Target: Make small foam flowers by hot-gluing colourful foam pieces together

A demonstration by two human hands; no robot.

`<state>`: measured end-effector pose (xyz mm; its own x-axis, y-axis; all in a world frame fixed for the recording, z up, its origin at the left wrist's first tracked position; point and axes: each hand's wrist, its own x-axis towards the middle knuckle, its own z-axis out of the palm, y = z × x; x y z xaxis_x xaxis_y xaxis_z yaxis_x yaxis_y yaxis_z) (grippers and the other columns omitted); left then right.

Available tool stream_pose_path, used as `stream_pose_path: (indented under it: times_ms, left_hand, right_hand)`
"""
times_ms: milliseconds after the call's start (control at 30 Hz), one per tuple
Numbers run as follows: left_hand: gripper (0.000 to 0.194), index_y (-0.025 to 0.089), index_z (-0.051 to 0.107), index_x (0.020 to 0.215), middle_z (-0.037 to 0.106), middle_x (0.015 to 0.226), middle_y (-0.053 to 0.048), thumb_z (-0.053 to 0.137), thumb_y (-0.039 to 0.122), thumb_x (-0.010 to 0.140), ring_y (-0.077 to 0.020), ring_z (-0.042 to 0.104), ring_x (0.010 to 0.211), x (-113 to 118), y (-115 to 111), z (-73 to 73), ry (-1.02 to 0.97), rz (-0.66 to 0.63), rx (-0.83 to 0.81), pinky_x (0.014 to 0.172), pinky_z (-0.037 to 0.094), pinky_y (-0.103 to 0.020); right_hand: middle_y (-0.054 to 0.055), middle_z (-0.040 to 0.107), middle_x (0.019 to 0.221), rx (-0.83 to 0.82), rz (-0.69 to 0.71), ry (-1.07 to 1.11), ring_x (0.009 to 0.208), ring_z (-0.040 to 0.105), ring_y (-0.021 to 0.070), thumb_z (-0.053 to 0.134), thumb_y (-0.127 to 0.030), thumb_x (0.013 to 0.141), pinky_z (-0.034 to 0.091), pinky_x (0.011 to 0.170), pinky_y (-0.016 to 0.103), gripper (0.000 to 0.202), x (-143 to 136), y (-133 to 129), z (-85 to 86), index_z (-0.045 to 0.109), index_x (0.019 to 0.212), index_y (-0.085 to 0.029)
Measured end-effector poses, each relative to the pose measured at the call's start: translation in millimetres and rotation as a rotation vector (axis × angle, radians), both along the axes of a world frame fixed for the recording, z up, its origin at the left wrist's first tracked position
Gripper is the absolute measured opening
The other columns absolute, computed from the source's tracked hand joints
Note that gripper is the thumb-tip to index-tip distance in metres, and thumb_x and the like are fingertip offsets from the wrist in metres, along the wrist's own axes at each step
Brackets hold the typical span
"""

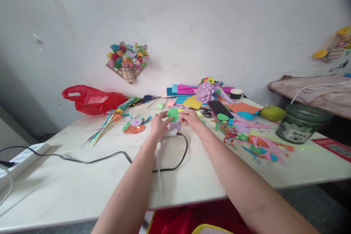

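A green scalloped cutout (pixel 173 114) is held upright between my two hands above the table. My left hand (pixel 160 122) has its fingers closed on the cutout's left edge. On the other side my right hand (pixel 189 117) pinches at its right edge; whether the fingertips grip the cutout itself is too small to tell. Just below the cutout is a purple cutout (pixel 175 126), beside a white corded device (pixel 170 132) with a black cable. Left of my hands lie layered flower cutouts (pixel 135 126) in orange, green and purple.
A red plastic bag (pixel 94 100) and thin sticks (pixel 102 131) lie left. Coloured sheets (pixel 192 102), a phone (pixel 221 109) and scissors (pixel 207 112) are behind. Scraps (pixel 265 148), a green fruit (pixel 272 113) and a glass jar (pixel 301 124) are right. A power strip (pixel 24 161) sits far left.
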<state>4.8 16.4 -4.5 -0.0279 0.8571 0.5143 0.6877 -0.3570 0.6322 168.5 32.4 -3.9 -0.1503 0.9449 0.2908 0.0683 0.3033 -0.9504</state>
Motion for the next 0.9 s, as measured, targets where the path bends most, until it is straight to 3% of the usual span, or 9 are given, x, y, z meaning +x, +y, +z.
stream_pose_path:
  times_ms: [100, 200, 467, 667, 900]
  left_hand:
    - [0.039, 0.014, 0.058, 0.097, 0.063, 0.065, -0.002, 0.064, 0.034, 0.064, -0.0131, 0.057, 0.058, 0.0, 3.9, -1.2, -0.311, -0.114, -0.122, 0.055, 0.043, -0.023]
    - [0.038, 0.013, 0.056, 0.092, 0.058, 0.053, 0.002, 0.067, 0.027, 0.058, -0.0092, 0.052, 0.045, 1.3, 2.1, 1.0, -0.483, -0.197, -0.203, 0.043, 0.037, -0.019]
    - [0.037, 0.01, 0.053, 0.096, 0.063, 0.058, -0.001, 0.063, 0.017, 0.061, -0.0112, 0.058, 0.05, 1.8, -5.1, 6.9, -0.525, -0.206, -0.308, 0.042, 0.04, -0.018]
    - [0.037, 0.01, 0.054, 0.094, 0.062, 0.058, -0.001, 0.063, 0.018, 0.059, -0.0115, 0.059, 0.051, 0.6, -5.6, 6.1, -0.579, -0.203, -0.308, 0.047, 0.044, -0.021]
    - [0.036, 0.01, 0.054, 0.088, 0.06, 0.056, 0.001, 0.065, 0.02, 0.055, -0.0111, 0.058, 0.052, -4.4, -6.0, 6.1, -0.723, -0.237, -0.225, 0.047, 0.04, -0.02]
  right_hand:
    - [-0.003, 0.052, 0.047, -0.041, 0.084, 0.085, 0.033, 0.033, 0.004, 0.056, -0.026, 0.067, 0.027, 0.035, 0.018, 0.016, -0.9, -3.5, 0.4, 0.061, 0.071, -0.011]
    - [-0.002, 0.052, 0.046, -0.044, 0.105, 0.112, 0.033, 0.034, 0.0036, 0.057, -0.028, 0.066, 0.027, 0.035, 0.018, 0.018, -1.8, -3.3, -1.3, 0.061, 0.07, -0.011]
    - [-0.002, 0.053, 0.044, -0.044, 0.043, 0.163, 0.032, 0.033, 0.0036, 0.055, -0.027, 0.066, 0.026, 0.033, 0.017, 0.016, -4.6, -2.5, -2.2, 0.059, 0.065, -0.011]
    - [-0.002, 0.052, 0.045, -0.068, -0.097, 0.197, 0.033, 0.035, 0.0044, 0.053, -0.026, 0.066, 0.027, 0.034, 0.018, 0.015, -5.1, 0.3, -2.9, 0.059, 0.065, -0.012]
    - [-0.005, 0.052, 0.045, -0.211, -0.29, -0.09, 0.032, 0.035, 0.0042, 0.054, -0.018, 0.068, 0.027, 0.033, 0.016, 0.03, -3.1, 10.2, -13.0, 0.06, 0.096, -0.011]
